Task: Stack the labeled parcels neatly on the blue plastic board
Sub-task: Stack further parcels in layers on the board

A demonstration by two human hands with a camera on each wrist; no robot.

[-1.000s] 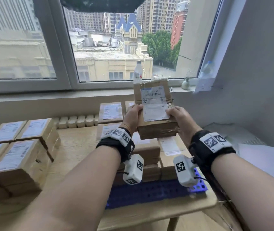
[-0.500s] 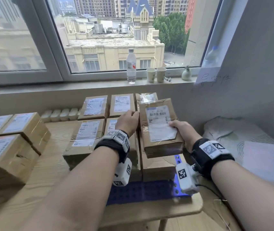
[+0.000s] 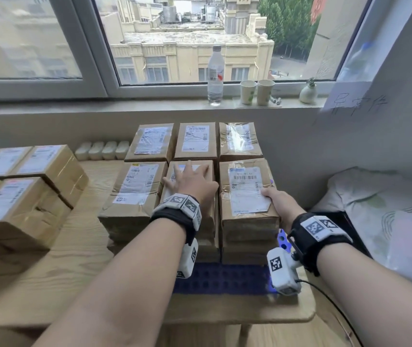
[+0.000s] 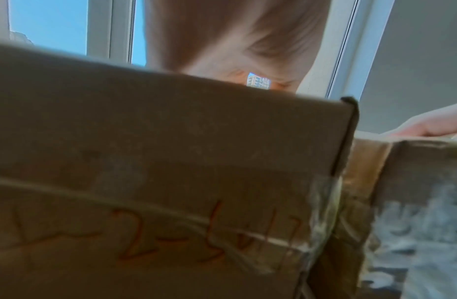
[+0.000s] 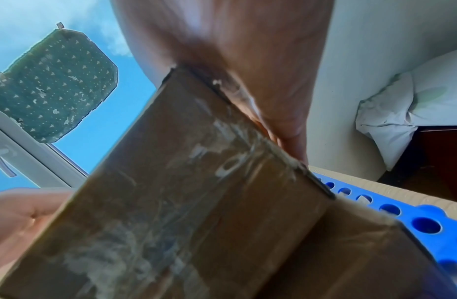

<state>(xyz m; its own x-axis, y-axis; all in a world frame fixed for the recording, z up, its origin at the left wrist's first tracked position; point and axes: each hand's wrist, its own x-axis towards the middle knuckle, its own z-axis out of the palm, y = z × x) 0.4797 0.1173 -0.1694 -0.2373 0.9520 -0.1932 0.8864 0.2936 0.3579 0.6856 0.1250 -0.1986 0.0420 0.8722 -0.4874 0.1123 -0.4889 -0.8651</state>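
Brown cardboard parcels with white labels stand in stacks on the blue plastic board [image 3: 225,279], three columns wide and two rows deep. The top parcel [image 3: 247,189] of the near right stack lies flat with its label up. My right hand [image 3: 272,199] holds its near right corner, thumb on the label and fingers down the side. My left hand [image 3: 190,176] lies flat, fingers spread, on the top parcel of the near middle stack [image 3: 200,169]. The right wrist view shows the parcel's taped side [image 5: 196,192] and the board's holed edge [image 5: 424,224]. The left wrist view shows a parcel side [image 4: 171,161] with red writing.
More labeled parcels [image 3: 24,196] are piled on the left of the wooden table [image 3: 74,259]. A water bottle [image 3: 215,73], two paper cups [image 3: 257,92] and a small vase [image 3: 307,92] stand on the windowsill. White bedding [image 3: 375,196] lies to the right. The wall is close behind the stacks.
The parcel came down from in front of the window onto the near right stack. My left hand let go of it and moved onto the middle stack. The head view tilted down.
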